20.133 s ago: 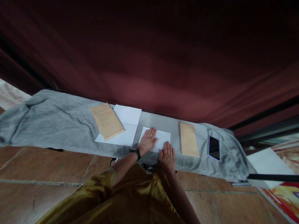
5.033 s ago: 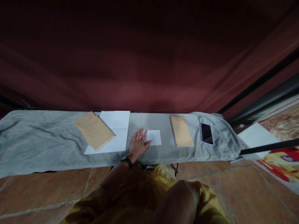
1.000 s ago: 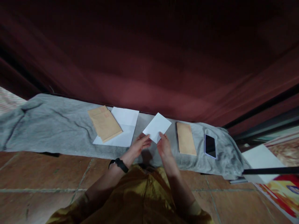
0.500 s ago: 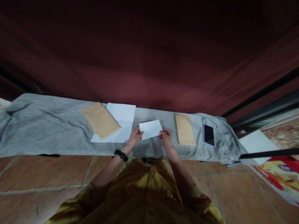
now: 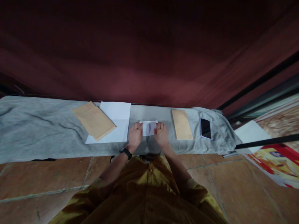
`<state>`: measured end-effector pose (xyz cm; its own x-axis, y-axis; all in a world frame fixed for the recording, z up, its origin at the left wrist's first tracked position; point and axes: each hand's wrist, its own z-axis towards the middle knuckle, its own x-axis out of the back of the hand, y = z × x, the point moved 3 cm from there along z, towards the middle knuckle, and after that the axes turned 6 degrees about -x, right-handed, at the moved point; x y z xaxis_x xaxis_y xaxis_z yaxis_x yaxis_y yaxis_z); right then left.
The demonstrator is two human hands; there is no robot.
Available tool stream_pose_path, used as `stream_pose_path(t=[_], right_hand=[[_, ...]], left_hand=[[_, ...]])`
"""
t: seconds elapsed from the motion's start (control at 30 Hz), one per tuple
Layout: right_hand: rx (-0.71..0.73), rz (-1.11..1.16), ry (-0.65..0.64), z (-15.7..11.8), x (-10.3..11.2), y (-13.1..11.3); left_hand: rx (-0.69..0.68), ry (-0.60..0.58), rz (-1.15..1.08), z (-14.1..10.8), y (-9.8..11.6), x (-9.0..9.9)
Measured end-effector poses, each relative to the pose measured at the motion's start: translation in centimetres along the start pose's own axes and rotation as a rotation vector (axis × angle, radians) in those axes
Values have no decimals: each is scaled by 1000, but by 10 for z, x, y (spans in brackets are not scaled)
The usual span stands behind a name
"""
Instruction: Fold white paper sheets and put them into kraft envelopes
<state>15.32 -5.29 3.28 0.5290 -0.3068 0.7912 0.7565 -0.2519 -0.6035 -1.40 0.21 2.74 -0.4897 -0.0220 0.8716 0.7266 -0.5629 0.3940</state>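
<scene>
From my remote view, going left to right, I see two tan envelopes lying askew on the grey cloth, overlapping a white sheet that lies flat beneath them. Next comes the left hand, with a black wristband behind it, its thumb and fingers closed on the left end of a small folded paper. That folded paper sits low over the cloth, between my two hands; I cannot tell whether it touches the cloth. The right hand has its bent fingers and thumb closed on the paper's other end. Just beyond the right hand, apart from it, a narrow tan stack lies flat, and farther right a dark-screened phone rests on the cloth.
</scene>
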Motion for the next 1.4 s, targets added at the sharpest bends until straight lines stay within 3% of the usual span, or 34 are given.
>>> stream_pose_path(t=[0.1, 0.27, 0.43, 0.8, 1.03, 1.27, 1.4], right_hand=[[176, -63, -91, 2, -18, -17], [204, -85, -115, 0, -35, -17], [189, -154, -64, -2, -33, 1], [164, -162, 37, -1, -32, 17], [211, -211, 61, -3, -33, 17], [226, -205, 96, -5, -34, 17], [213, -159, 84, -3, -41, -2]], left_hand=[[-73, -77, 4, -1, 15, -15], [-61, -165, 61, -6, 16, -29], [-86, -120, 84, -10, 7, -25], [4, -31, 82, -17, -10, -16], [-121, -113, 43, -22, 17, -25], [-78, -84, 60, -29, 4, -18], [-76, -59, 60, -32, 0, -18]])
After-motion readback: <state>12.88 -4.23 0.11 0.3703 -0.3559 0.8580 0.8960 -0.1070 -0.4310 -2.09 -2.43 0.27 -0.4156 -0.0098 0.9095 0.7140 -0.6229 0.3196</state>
